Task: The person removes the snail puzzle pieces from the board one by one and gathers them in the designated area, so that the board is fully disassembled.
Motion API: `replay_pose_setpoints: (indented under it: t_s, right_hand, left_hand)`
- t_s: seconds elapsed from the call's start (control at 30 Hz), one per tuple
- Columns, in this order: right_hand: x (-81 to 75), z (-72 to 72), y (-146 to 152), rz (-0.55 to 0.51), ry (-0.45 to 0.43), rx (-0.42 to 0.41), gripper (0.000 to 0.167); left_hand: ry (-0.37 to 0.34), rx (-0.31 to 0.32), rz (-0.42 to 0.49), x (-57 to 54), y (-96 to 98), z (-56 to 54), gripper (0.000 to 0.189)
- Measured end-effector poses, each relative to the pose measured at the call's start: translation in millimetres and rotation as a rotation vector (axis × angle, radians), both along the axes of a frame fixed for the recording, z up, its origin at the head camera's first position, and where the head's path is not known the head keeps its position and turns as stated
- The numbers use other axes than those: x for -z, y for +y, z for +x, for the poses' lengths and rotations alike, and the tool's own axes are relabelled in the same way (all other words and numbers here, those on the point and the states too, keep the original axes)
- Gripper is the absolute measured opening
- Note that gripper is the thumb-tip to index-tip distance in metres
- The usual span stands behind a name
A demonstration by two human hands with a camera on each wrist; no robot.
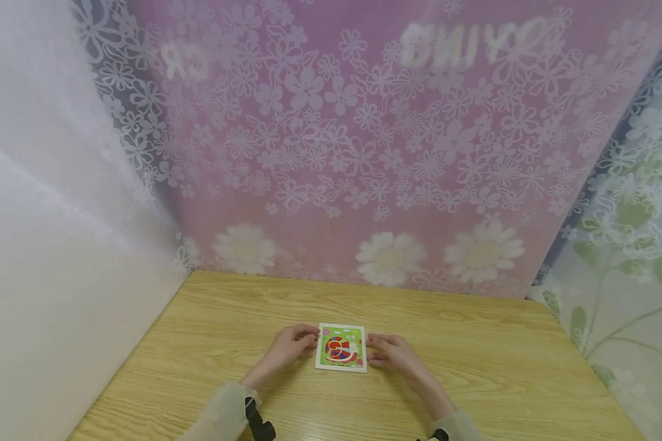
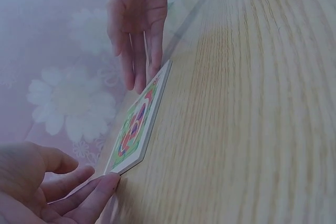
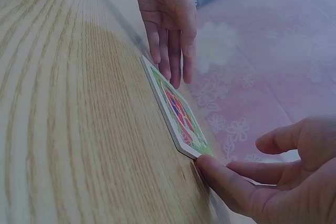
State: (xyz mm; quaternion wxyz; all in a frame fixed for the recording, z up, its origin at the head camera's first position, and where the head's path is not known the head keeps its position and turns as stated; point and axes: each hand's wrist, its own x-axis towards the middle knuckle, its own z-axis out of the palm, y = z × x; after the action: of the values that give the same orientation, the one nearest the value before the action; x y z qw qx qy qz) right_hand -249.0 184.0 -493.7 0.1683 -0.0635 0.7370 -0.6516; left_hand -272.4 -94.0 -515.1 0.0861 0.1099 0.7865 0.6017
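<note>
The grip on each side is relaxed and clasps nothing: the left hand [image 1: 290,344] and the right hand [image 1: 395,353] have loosely bent fingers whose tips meet opposite side edges of a square picture board [image 1: 341,348]. Nearest the wearer are the pale left sleeve [image 1: 220,411] with a black strap [image 1: 252,411] round its wrist, and the pale right sleeve [image 1: 458,427], partly cut off by the frame. Just beyond, between the two hands, the board lies face up on the wood-grained bench [image 1: 452,334]; its white border surrounds a green ground with a red, blue and white snail-like figure. The bench runs back to a pink floral backdrop [image 1: 331,159] bearing large daisies [image 1: 391,257] low down and pale lettering higher up. A whitish sheet [image 1: 60,245] stands on the left, a leaf-patterned one [image 1: 629,275] on the right.
</note>
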Motion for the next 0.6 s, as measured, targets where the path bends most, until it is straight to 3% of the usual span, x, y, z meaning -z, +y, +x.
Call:
replay_pose_setpoints:
  t_s: [0.6]
  right_hand:
    - [2.7, 7.3, 20.5, -0.001, 0.010, 0.004, 0.053]
  left_hand:
    - [0.024, 0.049, 0.034, 1.6, 19.5, 8.1, 0.028]
